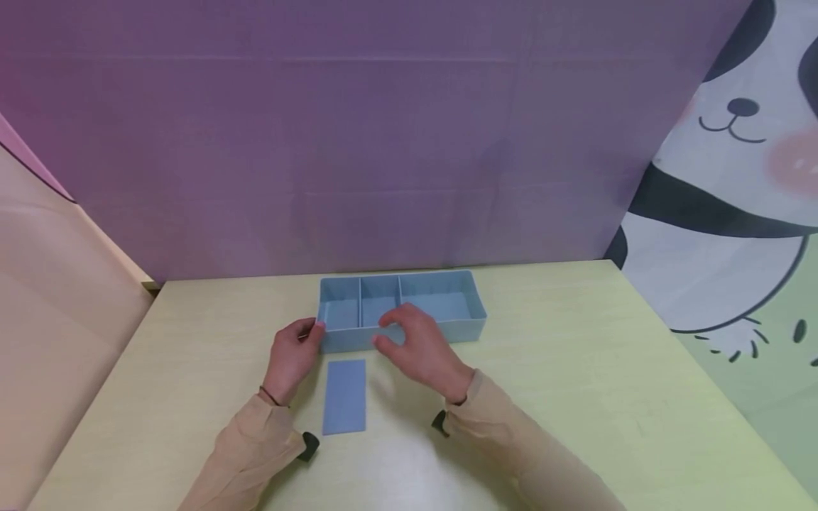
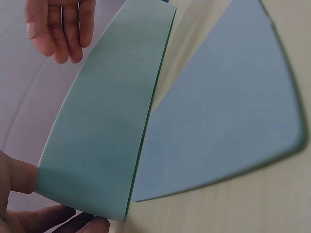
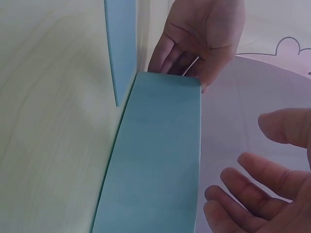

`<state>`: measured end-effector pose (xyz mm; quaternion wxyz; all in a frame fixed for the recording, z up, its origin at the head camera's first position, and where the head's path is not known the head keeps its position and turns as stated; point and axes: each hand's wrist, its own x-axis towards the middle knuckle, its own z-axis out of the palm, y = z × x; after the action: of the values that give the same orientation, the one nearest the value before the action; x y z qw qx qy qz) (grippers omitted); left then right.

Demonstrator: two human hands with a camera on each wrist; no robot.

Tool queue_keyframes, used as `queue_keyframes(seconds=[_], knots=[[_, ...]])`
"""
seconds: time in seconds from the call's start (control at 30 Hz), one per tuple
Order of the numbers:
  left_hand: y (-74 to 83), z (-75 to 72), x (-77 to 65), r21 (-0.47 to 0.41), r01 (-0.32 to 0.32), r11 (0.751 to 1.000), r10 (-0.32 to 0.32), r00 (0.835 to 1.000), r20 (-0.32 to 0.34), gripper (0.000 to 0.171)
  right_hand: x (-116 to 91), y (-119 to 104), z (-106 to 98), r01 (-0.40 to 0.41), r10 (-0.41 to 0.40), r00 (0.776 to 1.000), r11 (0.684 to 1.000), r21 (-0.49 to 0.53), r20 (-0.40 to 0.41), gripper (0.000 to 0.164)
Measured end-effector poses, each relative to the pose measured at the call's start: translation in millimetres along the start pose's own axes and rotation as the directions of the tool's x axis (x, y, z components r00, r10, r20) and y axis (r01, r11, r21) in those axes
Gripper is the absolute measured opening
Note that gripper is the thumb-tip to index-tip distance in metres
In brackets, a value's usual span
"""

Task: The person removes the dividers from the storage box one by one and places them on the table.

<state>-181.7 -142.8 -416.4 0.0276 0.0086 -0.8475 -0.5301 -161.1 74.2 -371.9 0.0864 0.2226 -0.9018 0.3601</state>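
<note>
A light blue storage box (image 1: 345,341) with three compartments stands upright on the table, its long front wall facing me. My left hand (image 1: 292,360) holds its front left corner; in the left wrist view the thumb (image 2: 20,177) lies at the rim and the fingers at the end wall. Over the front rim, near the middle compartment, hovers my right hand (image 1: 423,353). The right wrist view shows its fingers spread and loosely bent, with nothing held. A flat blue rectangular panel (image 1: 345,397) lies between my forearms, just in front of the box.
The pale wooden table (image 1: 575,397) carries the box near its back edge. Behind rises a purple backdrop (image 1: 383,142). A panda picture (image 1: 722,234) covers the right side, and a beige sheet (image 1: 57,305) hangs at the left.
</note>
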Motion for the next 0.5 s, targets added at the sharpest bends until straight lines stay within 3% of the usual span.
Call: queue_keyframes(seconds=[0.5], knots=[[-0.1,0.2,0.8,-0.003,0.003,1.0,-0.003,1.0,0.003,0.04,5.2,12.8,-1.0,-0.073,0.074,0.996,0.997,0.031,-0.047,0.033]])
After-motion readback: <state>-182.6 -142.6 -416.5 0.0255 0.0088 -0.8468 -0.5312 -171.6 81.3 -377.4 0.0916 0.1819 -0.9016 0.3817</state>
